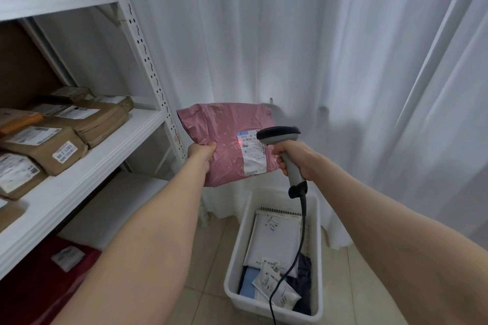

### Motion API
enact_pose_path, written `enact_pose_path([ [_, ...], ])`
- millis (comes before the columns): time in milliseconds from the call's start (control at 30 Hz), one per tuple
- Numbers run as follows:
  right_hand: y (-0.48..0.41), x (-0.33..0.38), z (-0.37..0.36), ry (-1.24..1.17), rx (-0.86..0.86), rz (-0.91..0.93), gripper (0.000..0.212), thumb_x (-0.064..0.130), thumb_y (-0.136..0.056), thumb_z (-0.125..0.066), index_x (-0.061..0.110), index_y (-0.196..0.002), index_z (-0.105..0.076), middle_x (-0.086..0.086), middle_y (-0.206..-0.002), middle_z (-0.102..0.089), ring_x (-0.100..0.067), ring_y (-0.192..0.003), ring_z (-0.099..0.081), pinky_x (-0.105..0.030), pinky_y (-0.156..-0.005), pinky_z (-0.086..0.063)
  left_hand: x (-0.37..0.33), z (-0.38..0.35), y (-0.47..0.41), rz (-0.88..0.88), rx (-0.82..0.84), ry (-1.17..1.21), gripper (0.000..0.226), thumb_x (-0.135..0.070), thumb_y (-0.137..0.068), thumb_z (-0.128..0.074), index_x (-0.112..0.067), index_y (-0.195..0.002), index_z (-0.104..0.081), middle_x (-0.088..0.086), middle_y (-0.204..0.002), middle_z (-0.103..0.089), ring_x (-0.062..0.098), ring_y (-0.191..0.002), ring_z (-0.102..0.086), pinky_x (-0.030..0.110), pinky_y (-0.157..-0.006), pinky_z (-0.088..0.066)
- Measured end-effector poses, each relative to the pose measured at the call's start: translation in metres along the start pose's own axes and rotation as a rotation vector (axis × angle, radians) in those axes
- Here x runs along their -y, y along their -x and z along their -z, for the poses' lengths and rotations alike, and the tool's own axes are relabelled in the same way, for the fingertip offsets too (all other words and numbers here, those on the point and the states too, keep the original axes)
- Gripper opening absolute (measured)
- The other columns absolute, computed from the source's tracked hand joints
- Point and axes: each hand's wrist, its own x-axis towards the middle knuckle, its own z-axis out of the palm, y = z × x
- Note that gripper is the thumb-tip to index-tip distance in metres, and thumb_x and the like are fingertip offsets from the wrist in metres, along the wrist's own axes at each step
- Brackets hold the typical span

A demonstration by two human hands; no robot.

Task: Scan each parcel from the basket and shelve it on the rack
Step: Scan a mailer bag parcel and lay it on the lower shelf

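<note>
My left hand point(202, 152) grips the left edge of a pink plastic parcel point(224, 134) and holds it up in front of the curtain. A white shipping label point(252, 152) faces me, with a red scanner dot at its left edge. My right hand point(295, 159) holds the grey handle of a corded barcode scanner point(280, 134), whose dark head points at the label. Below stands the white basket point(233, 269) on the floor, with several parcels inside, a white mailer point(274, 237) on top. The white rack point(87, 155) is at left.
Several brown paper parcels point(52, 140) with labels fill the rack's middle shelf. A red parcel point(39, 280) lies on the lower level. The scanner's black cable point(295, 256) hangs down across the basket. White curtains point(317, 34) hang behind, over a tiled floor.
</note>
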Motion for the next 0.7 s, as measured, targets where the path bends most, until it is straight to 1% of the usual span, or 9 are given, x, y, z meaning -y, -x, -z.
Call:
enact_pose_path([
  [67,0.018,-0.007,-0.003,-0.015,0.004,0.012,0.011,0.003,-0.082,-0.056,0.009,-0.073,-0.054,-0.001,-0.047,-0.051,-0.011,-0.036,-0.044,-0.017,-0.039,-0.04,0.006,0.014,0.019,-0.012,-0.001,0.003,0.05,-0.012,-0.088,-0.067,-0.002,-0.133,-0.049,0.013,-0.135,-0.054,0.03,-0.121,-0.053,0.033,-0.103,-0.041],
  [133,0.039,-0.017,-0.006,-0.023,0.019,0.02,0.012,0.002,-0.083,-0.055,0.009,-0.072,-0.054,0.0,-0.047,-0.05,-0.01,-0.036,-0.044,-0.018,-0.038,-0.039,0.014,0.03,0.044,-0.02,-0.028,0.001,0.048,-0.012,-0.088,-0.067,-0.002,-0.132,-0.051,0.012,-0.133,-0.056,0.03,-0.119,-0.054,0.027,-0.092,-0.04],
  [167,0.051,-0.022,-0.009,-0.019,0.032,0.018,0.012,0.002,-0.083,-0.055,0.009,-0.073,-0.054,0.0,-0.047,-0.05,-0.01,-0.036,-0.044,-0.018,-0.038,-0.039,0.019,0.039,0.057,-0.019,-0.046,0.003,0.047,-0.011,-0.088,-0.067,-0.001,-0.131,-0.051,0.012,-0.132,-0.056,0.029,-0.118,-0.054,0.026,-0.087,-0.039],
  [233,0.073,-0.034,-0.014,-0.008,0.053,0.011,0.012,0.003,-0.083,-0.055,0.009,-0.073,-0.054,-0.001,-0.048,-0.051,-0.011,-0.037,-0.045,-0.018,-0.039,-0.04,0.028,0.056,0.086,-0.012,-0.06,0.01,0.047,-0.011,-0.089,-0.066,0.001,-0.131,-0.05,0.013,-0.133,-0.055,0.029,-0.119,-0.053,0.026,-0.084,-0.038],
  [433,0.127,-0.073,-0.046,-0.094,0.081,-0.034,0.008,0.004,-0.087,-0.06,0.003,-0.079,-0.058,-0.004,-0.048,-0.056,-0.013,-0.036,-0.05,-0.02,-0.037,-0.043,0.063,0.114,0.156,0.031,-0.078,0.05,0.046,-0.01,-0.089,-0.066,0.0,-0.131,-0.051,0.013,-0.133,-0.055,0.029,-0.12,-0.053,0.029,-0.092,-0.041],
  [533,0.143,-0.084,-0.065,-0.103,0.03,-0.04,0.008,0.004,-0.086,-0.062,0.003,-0.079,-0.059,-0.005,-0.047,-0.056,-0.015,-0.037,-0.051,-0.022,-0.039,-0.045,0.076,0.146,0.176,0.054,-0.076,0.072,0.044,-0.013,-0.09,-0.065,-0.002,-0.131,-0.051,0.012,-0.132,-0.056,0.029,-0.119,-0.054,0.033,-0.098,-0.042],
  [600,0.149,-0.089,-0.077,-0.106,-0.001,-0.033,0.005,0.006,-0.086,-0.065,0.003,-0.084,-0.06,-0.006,-0.052,-0.058,-0.016,-0.042,-0.053,-0.025,-0.044,-0.048,0.084,0.168,0.183,0.086,-0.076,0.061,0.045,-0.019,-0.091,-0.064,-0.004,-0.132,-0.051,0.012,-0.131,-0.057,0.03,-0.118,-0.054,0.038,-0.101,-0.043],
  [633,0.152,-0.091,-0.083,-0.108,-0.022,-0.024,0.007,0.006,-0.085,-0.067,0.003,-0.088,-0.061,-0.007,-0.057,-0.06,-0.017,-0.046,-0.055,-0.027,-0.049,-0.051,0.088,0.179,0.185,0.103,-0.079,0.053,0.046,-0.023,-0.092,-0.063,-0.005,-0.133,-0.051,0.012,-0.131,-0.057,0.031,-0.118,-0.055,0.04,-0.101,-0.044],
  [700,0.153,-0.097,-0.097,-0.102,-0.086,-0.014,0.017,0.007,-0.082,-0.069,0.002,-0.097,-0.062,-0.011,-0.072,-0.063,-0.022,-0.061,-0.06,-0.035,-0.067,-0.056,0.098,0.201,0.188,0.132,-0.077,0.033,0.048,-0.03,-0.094,-0.06,-0.005,-0.133,-0.05,0.013,-0.129,-0.058,0.032,-0.116,-0.055,0.041,-0.097,-0.044],
])
